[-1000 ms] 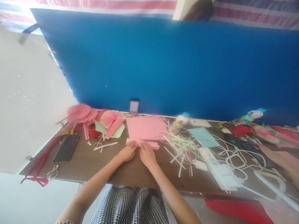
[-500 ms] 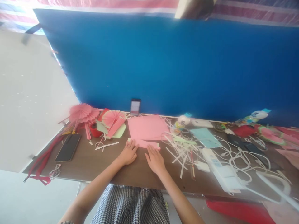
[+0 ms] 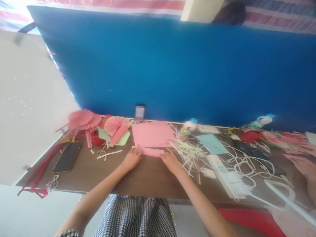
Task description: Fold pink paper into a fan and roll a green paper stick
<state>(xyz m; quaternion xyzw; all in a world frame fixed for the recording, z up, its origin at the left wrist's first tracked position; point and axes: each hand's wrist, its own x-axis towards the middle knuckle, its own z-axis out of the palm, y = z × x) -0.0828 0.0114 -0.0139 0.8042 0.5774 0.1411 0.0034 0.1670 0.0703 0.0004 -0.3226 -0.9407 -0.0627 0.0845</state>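
Observation:
A narrow folded strip of pink paper [image 3: 152, 151] with pale green ends lies flat on the brown table [image 3: 148, 177]. At its left end my left hand [image 3: 133, 157] rests with the fingertips on the paper. The fingers of my right hand [image 3: 170, 160] are at the strip's right end; whether they pinch it is too blurred to tell. Just behind the strip lie larger pink sheets [image 3: 154, 133]. Pink pleated paper fans [image 3: 117, 126] stand at the back left.
A black phone [image 3: 67, 157] lies at the left. White paper strips [image 3: 190, 154], a bottle [image 3: 187, 129], a blue packet [image 3: 212, 144] and a power strip [image 3: 223, 176] with cables are at the right. Another person's hands [image 3: 302, 164] show at the far right edge.
My right hand has moved from the top of the strip to its right end. My left hand stays at the left end. Another person's hands have come into view at the right.

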